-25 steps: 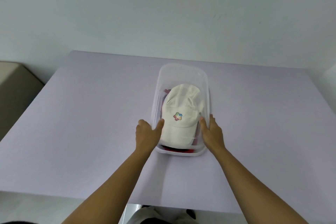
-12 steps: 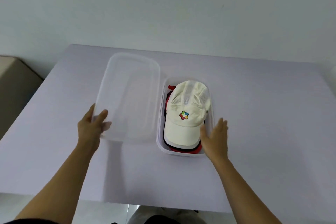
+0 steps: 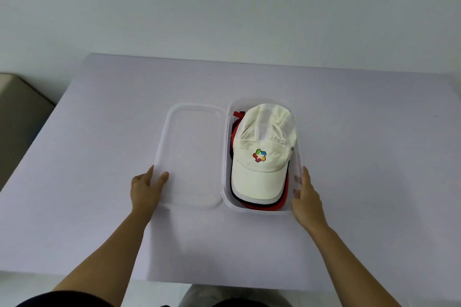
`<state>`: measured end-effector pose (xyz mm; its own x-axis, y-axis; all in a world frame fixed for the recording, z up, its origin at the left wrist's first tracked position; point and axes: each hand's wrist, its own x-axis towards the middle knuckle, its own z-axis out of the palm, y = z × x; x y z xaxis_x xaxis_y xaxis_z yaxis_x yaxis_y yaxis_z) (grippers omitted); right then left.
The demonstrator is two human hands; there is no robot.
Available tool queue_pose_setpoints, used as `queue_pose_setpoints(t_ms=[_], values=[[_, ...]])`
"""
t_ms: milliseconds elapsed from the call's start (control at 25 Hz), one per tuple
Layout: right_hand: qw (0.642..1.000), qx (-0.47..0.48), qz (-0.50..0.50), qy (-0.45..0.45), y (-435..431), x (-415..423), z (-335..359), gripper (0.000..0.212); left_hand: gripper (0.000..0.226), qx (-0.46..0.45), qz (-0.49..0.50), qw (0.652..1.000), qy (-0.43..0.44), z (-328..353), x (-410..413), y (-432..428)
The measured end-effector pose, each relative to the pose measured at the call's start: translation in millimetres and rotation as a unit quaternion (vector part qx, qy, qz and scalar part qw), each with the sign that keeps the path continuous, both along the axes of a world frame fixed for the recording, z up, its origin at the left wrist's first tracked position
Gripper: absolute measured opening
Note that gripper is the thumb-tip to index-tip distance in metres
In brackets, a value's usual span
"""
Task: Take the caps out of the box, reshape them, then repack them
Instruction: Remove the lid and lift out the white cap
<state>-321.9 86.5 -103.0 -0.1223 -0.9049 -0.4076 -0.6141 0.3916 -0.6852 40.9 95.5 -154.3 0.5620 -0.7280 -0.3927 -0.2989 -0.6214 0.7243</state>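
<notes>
Early stage. The clear plastic box (image 3: 249,210) is open. Its lid (image 3: 192,154) is already off and lies flat on the surface (image 3: 99,144) just left of the box, long edges nearly touching.

My left hand (image 3: 144,189) grips the lid's near-left corner, thumb on top of the rim, forefinger along the outer edge. The other fingers are hidden, so I can't tell how they lie. My right hand (image 3: 306,199) is flat against the box's right wall near the front corner, fingers straight and together, steadying it and holding nothing.

No cap is out yet. The white cap (image 3: 259,177) with a coloured logo tops the stack inside the box, brim toward me. A red cap (image 3: 259,206) is under it, with a dark brim edge between them. I can't tell how many caps there are in total.

Left to do, as I judge it: release the lid, lift the caps out, reshape each one, repack.
</notes>
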Motion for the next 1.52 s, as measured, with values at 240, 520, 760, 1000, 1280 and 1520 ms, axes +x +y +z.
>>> queue_pose_setpoints(t_ms=[240, 520, 760, 1000, 1280, 1520], values=[[1.000, 0.008, 0.012, -0.008, -2.8, -5.2, -0.2, 0.078, 0.064, 0.050, -0.047, 0.993, -0.092, 3.8, -5.6, -3.8], [0.932, -0.200, 0.257, 0.161, -23.0, 18.0, 30.0, 0.077, 0.066, -0.126, -0.154, 0.975, -0.096, 61.5, -106.2, -46.0], [0.889, -0.005, 0.377, 0.259, -47.6, 37.6, 33.6, 0.121, 0.058, -0.044, -0.208, 0.977, -0.021, 60.3, -178.0, -65.5], [0.858, 0.003, 0.421, 0.294, -48.9, 54.0, 34.1, 0.133, 0.053, -0.051, -0.202, 0.976, -0.063, 66.3, -177.3, -59.6], [0.797, 0.077, 0.475, 0.364, -67.0, 60.9, 42.3, 0.141, 0.055, -0.030, -0.170, 0.984, -0.043, 78.0, -176.6, -61.9], [0.826, 0.060, 0.471, 0.304, -55.4, 53.5, 64.3, 0.107, 0.049, -0.016, -0.137, 0.990, 0.037, 82.1, -171.1, -61.7]])
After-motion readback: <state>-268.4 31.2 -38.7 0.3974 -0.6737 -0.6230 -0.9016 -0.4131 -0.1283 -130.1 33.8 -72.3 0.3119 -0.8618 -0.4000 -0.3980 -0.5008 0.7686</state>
